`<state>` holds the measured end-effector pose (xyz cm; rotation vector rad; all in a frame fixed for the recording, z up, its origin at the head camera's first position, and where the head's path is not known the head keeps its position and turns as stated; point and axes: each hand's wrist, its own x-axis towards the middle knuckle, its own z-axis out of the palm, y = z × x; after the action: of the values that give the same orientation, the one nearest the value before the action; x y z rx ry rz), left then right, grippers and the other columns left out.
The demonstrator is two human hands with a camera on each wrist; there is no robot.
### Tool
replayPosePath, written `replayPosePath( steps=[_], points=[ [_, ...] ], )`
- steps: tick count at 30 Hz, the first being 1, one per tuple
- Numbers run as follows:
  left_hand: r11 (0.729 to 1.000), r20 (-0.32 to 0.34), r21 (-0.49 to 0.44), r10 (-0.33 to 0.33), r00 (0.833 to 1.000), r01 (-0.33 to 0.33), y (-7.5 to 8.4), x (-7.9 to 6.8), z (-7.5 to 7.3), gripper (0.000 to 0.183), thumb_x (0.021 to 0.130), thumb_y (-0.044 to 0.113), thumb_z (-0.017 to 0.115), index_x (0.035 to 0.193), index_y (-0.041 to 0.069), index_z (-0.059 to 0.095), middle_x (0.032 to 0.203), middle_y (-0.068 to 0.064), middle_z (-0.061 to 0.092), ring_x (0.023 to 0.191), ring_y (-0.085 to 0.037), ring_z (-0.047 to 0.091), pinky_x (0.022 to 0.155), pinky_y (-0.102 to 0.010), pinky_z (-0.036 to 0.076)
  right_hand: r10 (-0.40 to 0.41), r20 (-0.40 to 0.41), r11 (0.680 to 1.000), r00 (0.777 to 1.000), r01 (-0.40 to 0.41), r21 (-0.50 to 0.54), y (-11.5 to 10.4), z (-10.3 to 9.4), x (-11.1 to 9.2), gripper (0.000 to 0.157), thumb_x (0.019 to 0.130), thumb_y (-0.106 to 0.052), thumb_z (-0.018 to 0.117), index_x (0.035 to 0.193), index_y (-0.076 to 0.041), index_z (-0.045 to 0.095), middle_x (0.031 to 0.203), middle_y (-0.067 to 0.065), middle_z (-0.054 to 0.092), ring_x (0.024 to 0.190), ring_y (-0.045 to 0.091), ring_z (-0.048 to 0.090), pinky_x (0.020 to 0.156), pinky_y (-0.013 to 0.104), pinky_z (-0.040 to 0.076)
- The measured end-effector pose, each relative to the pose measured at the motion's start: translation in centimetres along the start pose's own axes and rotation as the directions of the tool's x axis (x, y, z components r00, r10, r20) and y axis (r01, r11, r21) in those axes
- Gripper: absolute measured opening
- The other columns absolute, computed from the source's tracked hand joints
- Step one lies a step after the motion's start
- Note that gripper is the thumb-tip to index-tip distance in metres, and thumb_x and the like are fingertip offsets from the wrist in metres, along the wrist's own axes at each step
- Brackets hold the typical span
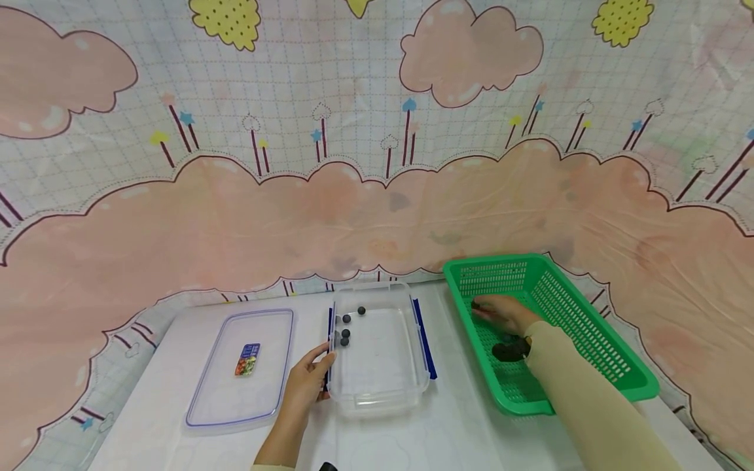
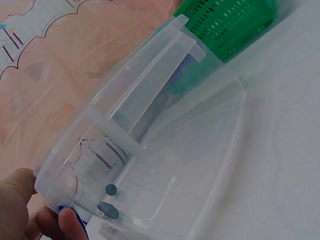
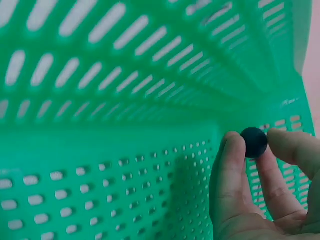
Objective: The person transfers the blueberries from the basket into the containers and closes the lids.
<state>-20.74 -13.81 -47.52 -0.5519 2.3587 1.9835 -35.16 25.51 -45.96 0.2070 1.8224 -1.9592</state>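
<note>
Inside the green basket (image 1: 589, 333), my right hand (image 1: 502, 313) pinches a small dark ball (image 3: 254, 142) between thumb and fingertips, near the left wall. My left hand (image 1: 307, 379) grips the left rim of a clear plastic box (image 1: 383, 396), with the thumb on the rim and fingers below in the left wrist view. Several dark balls (image 1: 362, 311) lie in that box along its left side and far left. Blue locking flaps (image 1: 425, 340) fold out from the box's two long sides.
A clear lid (image 1: 206, 405) with a bluish rim lies on the white table (image 1: 147, 399) to the left. It carries a colourful label (image 1: 247, 360). Behind the table hangs a printed cloth (image 1: 365, 222) with clouds. A black wrist device (image 1: 511, 350) is on the right wrist.
</note>
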Motion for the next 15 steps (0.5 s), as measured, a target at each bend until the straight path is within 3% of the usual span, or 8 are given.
replayPosePath(
  steps=[5, 8, 15],
  points=[
    [1.000, -0.005, 0.003, -0.005, 1.000, 0.005, 0.03, 0.11, 0.07, 0.045, 0.095, 0.030, 0.064, 0.136, 0.012, 0.059, 0.082, -0.001, 0.050, 0.062, -0.012, 0.041, 0.050, -0.023, 0.050, -0.019, 0.028, 0.995, 0.999, 0.022, -0.093, 0.03, 0.37, 0.13, 0.056, 0.105, -0.009, 0.041, 0.150, 0.013, 0.017, 0.158, 0.033, 0.009, 0.146, 0.038, 0.021, 0.105, 0.025, 0.045],
    [1.000, -0.001, -0.004, -0.002, 1.000, 0.002, 0.02, 0.12, 0.05, 0.046, 0.095, 0.030, 0.064, 0.136, 0.011, 0.058, 0.081, -0.001, 0.050, 0.061, -0.011, 0.041, 0.050, -0.023, 0.050, -0.023, 0.027, 0.995, 0.999, 0.026, -0.095, -0.01, 0.47, 0.15, 0.055, 0.105, -0.009, 0.040, 0.150, 0.013, 0.018, 0.158, 0.032, 0.010, 0.146, 0.038, 0.019, 0.108, 0.027, 0.042],
    [1.000, 0.003, -0.008, -0.002, 1.000, 0.002, 0.04, 0.07, 0.02, 0.046, 0.095, 0.031, 0.065, 0.136, 0.011, 0.058, 0.081, -0.001, 0.051, 0.061, -0.011, 0.041, 0.049, -0.023, 0.049, -0.036, 0.075, 0.999, 0.997, 0.036, 0.004, -0.29, 0.35, -0.01, 0.056, 0.106, -0.008, 0.036, 0.152, 0.010, 0.010, 0.160, 0.028, 0.002, 0.149, 0.036, 0.010, 0.115, 0.029, 0.033]
  ],
)
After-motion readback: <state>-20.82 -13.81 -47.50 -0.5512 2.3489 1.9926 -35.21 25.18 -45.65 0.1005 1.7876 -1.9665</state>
